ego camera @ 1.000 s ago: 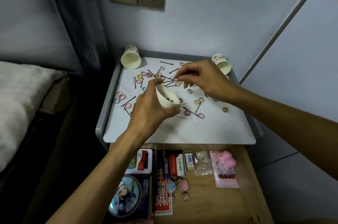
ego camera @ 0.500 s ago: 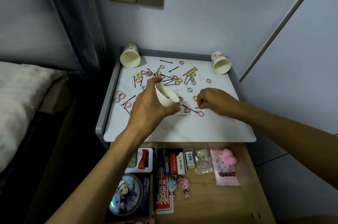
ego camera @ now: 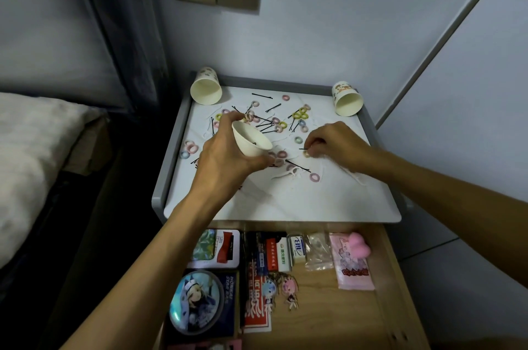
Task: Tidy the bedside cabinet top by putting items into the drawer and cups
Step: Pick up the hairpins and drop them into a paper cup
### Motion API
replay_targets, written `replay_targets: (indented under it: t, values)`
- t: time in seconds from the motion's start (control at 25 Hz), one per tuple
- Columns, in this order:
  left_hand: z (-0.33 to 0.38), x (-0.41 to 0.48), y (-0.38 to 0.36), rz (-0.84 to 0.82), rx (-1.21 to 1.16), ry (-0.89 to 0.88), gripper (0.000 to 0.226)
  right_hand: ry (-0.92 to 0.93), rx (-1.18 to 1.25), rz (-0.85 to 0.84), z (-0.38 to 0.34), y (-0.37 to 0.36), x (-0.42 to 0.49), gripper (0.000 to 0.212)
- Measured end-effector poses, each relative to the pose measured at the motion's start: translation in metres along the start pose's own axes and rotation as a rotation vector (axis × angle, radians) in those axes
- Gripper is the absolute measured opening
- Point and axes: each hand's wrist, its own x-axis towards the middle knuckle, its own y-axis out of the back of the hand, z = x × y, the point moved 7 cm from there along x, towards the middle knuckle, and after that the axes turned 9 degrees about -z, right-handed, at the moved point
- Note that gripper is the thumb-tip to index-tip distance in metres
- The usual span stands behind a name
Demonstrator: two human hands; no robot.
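My left hand grips a white paper cup, tilted with its mouth toward the right, above the white cabinet top. A dark hairpin shows inside the cup. My right hand pinches a black hairpin just off the surface, right of the cup. Several black hairpins and small coloured hair ties lie scattered over the top. Below the top the wooden drawer stands pulled out.
Two more paper cups lie on their sides at the back corners, one at the left and one at the right. The drawer holds boxes, a round badge, keychains and a pink packet. A bed is at the left.
My right hand came back from the far pile of pins toward the middle right of the top and now pinches a hairpin there. The left hand keeps the cup in nearly the same place.
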Motion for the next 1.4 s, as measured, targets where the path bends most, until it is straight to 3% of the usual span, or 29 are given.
replay_targets:
  t: [0.28, 0.48, 0.56, 0.72, 0.88, 1.0, 1.24, 1.4]
  values:
    - [-0.008, 0.003, 0.018, 0.054, -0.078, 0.017, 0.082, -0.166, 0.108, 0.072, -0.018, -0.038, 0.004, 0.009]
    - [-0.005, 0.002, 0.028, 0.07, -0.101, 0.003, 0.082, -0.123, -0.299, 0.042, -0.026, -0.045, 0.003, 0.01]
    - [-0.005, 0.001, 0.03, 0.076, -0.108, 0.001, 0.083, -0.117, -0.347, 0.06, -0.024, -0.044, 0.001, 0.007]
    - [-0.006, -0.001, 0.037, 0.087, -0.116, -0.001, 0.08, -0.013, -0.121, 0.173, -0.038, -0.022, 0.0, 0.007]
    - [-0.004, -0.002, 0.038, 0.094, -0.09, -0.003, 0.081, 0.283, -0.179, -0.012, -0.086, -0.041, 0.007, 0.013]
    - [-0.005, -0.002, 0.04, 0.101, -0.094, 0.004, 0.083, 0.263, -0.122, -0.041, -0.086, -0.054, 0.015, 0.015]
    - [-0.006, -0.003, 0.039, 0.09, -0.094, 0.006, 0.084, 0.06, 0.025, 0.087, -0.065, -0.05, 0.014, 0.033]
    - [-0.006, -0.003, 0.038, 0.087, -0.094, 0.012, 0.085, 0.082, -0.027, 0.089, -0.071, -0.052, 0.013, 0.021]
